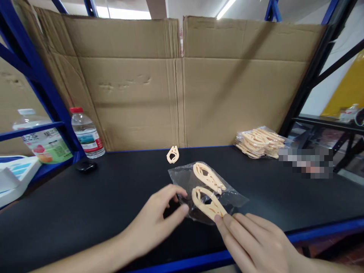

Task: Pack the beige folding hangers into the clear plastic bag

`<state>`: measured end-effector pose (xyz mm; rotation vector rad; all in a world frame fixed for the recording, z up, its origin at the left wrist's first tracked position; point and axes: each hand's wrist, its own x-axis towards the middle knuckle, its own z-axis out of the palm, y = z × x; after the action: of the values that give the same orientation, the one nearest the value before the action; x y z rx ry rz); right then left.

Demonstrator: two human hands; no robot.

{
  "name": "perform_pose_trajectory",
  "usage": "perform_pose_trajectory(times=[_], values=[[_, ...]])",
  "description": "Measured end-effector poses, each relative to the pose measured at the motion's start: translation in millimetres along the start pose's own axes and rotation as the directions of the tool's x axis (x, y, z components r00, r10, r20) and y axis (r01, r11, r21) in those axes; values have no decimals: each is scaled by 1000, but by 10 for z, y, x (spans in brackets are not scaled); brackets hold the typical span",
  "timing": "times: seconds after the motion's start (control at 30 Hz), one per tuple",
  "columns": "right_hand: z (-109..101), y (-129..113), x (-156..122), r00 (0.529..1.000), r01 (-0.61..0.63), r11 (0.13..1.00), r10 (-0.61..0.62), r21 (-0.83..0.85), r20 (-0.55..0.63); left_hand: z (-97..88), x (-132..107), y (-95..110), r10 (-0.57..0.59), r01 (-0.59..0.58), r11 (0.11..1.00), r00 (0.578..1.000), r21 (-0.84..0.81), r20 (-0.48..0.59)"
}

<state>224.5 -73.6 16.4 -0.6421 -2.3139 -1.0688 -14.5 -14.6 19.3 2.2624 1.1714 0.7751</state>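
Left hand [159, 218] pinches with curled fingers; right hand [253, 237] extends flat fingers

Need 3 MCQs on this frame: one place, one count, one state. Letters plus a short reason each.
1. Where does the stack of bagged peach parts lie?
A. far right of the black table
B. beside the bottles
C. under the left hand

2. How many peach parts lie on the clear bag by the hands?
A. one
B. two
C. four

3. What is the right hand doing?
A. lifting a bottle
B. resting flat, away from everything
C. fingertips on the nearer peach part

Answers:
1 A, it sits by the cardboard wall at the right.
2 B, two lie side by side.
3 C, its fingertips meet that part's end; the left hand pinches the bag's edge.
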Motion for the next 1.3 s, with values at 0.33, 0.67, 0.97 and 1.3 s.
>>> perform_pose_trajectory(times=[0.33,0.67,0.97,1.3], values=[[228,163,26,999,38,999,-38,36,-17,-55,851,-635,164,-169,969,986,180,43],[569,44,194,997,80,996,-81,45,20,-2,880,-651,130,-127,986,991,105,-20],[573,71,179,982,186,981,-184,50,-38,-1,889,-696,109,-107,992,994,63,-23],[713,162,318,959,246,962,-224,118,-176,10,860,-645,99,-96,993,995,74,-34]])
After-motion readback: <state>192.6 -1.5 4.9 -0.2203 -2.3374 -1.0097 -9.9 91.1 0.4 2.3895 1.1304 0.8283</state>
